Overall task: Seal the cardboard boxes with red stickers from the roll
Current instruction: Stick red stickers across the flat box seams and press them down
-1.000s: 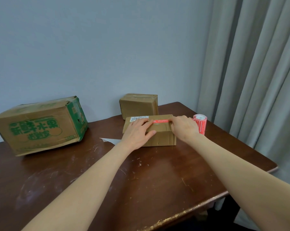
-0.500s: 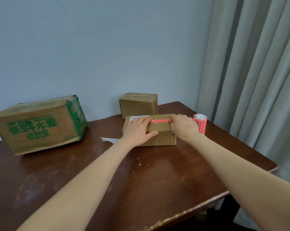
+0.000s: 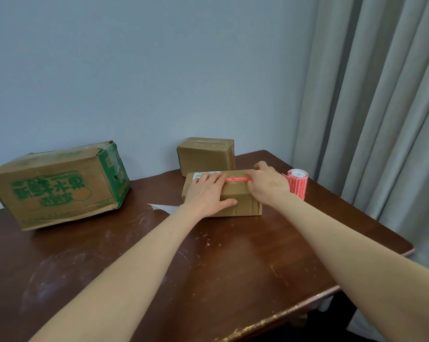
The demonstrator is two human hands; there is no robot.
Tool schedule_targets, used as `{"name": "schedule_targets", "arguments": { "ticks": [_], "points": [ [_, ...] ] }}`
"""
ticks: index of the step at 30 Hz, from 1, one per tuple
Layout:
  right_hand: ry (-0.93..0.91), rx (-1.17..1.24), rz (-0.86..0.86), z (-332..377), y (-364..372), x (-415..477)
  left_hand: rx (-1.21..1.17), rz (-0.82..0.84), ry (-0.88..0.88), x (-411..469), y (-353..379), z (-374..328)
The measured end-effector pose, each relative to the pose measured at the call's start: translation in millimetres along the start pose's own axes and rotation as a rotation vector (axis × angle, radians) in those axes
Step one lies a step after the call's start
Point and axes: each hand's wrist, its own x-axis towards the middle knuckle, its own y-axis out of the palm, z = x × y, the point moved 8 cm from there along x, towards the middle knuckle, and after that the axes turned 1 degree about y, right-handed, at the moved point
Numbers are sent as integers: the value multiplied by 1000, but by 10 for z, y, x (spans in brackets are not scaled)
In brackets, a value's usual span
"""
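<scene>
Touching a thin red sticker (image 3: 236, 179), right hand (image 3: 270, 185) rests on cardboard box (image 3: 244, 206).

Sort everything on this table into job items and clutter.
Job: small box under left hand and right hand; red sticker on its top; sticker roll; rear box; green-printed box.
Clutter: white paper scrap.
</scene>
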Motion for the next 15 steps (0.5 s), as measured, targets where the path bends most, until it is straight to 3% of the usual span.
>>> {"name": "schedule_targets", "arguments": {
  "ticks": [4, 15],
  "points": [
    [-87, -26, 44, 177, 106, -51, 13, 4, 1, 7, 24, -18],
    [-60, -11, 99, 190, 152, 2, -27, 1, -21, 23, 55, -35]
  ]
}}
